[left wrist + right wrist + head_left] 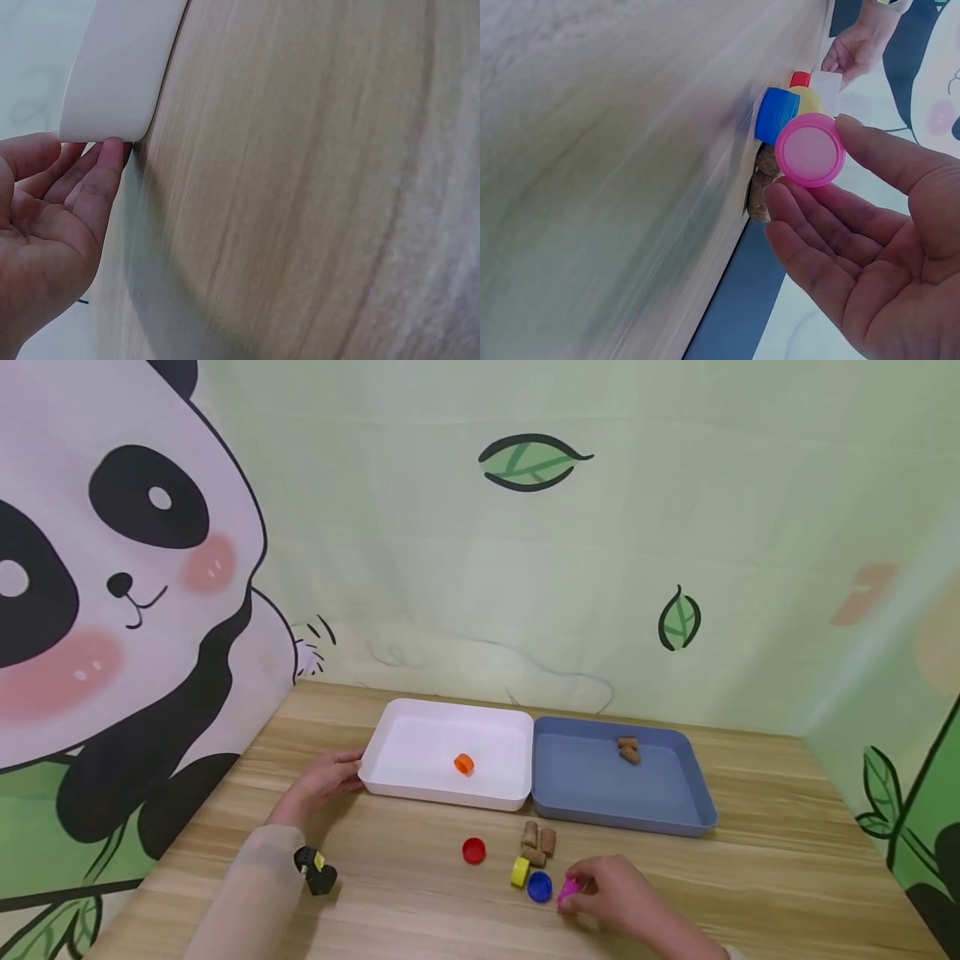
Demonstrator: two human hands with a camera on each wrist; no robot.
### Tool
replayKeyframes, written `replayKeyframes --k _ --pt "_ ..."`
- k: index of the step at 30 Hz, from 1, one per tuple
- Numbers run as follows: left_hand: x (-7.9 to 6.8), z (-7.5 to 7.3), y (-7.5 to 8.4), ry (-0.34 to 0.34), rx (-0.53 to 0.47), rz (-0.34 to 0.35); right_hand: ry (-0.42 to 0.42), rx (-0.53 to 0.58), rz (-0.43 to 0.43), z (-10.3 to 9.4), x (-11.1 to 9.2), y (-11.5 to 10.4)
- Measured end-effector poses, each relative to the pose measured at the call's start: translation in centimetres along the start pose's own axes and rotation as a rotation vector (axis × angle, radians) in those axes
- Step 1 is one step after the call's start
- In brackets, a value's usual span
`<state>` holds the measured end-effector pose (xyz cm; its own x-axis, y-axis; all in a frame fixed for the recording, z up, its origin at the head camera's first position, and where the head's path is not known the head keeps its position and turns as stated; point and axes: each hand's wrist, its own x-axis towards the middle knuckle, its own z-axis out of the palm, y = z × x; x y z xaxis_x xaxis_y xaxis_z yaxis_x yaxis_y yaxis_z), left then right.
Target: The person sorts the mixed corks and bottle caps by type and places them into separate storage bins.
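My right hand (618, 893) pinches a pink bottle cap (810, 150) between thumb and fingertips, just above the table. Beside it, a blue bottle cap (539, 887) lies with its hollow side up. A yellow bottle cap (520, 872) stands on its edge, and a red bottle cap (473, 851) lies further left. Several brown corks (534, 856) are grouped behind the yellow cap. At the left end of the white tray (442, 796), my left hand (324, 783) touches the wall with its fingertips; the left wrist view shows these fingers (109, 169) fairly straight. An orange bottle cap (464, 764) sits inside that tray.
A blue-grey tray (585, 781) adjoins the white one on its right, with brown corks (629, 750) near its back wall. Both trays stand on a wood-grain table (405, 885). Behind them rises a green wall covering (450, 543) printed with a panda and leaves.
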<state>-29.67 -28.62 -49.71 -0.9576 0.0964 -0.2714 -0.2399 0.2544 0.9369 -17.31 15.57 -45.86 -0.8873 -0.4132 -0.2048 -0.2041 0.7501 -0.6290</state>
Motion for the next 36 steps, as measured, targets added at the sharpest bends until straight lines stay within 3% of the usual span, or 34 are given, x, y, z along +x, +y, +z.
replayKeyframes --k 9,21,30,36 --pt "0.0 -0.1 -0.2 -0.014 -0.020 0.012 -0.003 -0.020 -0.008 -0.6 -0.3 -0.3" --pt "0.0 -0.2 -0.2 0.000 -0.012 -0.007 0.035 -0.099 -0.112 -2.0 -0.9 -1.0" --pt "-0.2 -0.2 0.1 0.005 -0.017 -0.007 0.029 -0.137 -0.144 -4.2 -0.8 -1.8" --pt "-0.1 -0.2 0.1 0.004 -0.020 -0.001 0.020 -0.155 -0.121 -6.3 -0.6 -2.6"
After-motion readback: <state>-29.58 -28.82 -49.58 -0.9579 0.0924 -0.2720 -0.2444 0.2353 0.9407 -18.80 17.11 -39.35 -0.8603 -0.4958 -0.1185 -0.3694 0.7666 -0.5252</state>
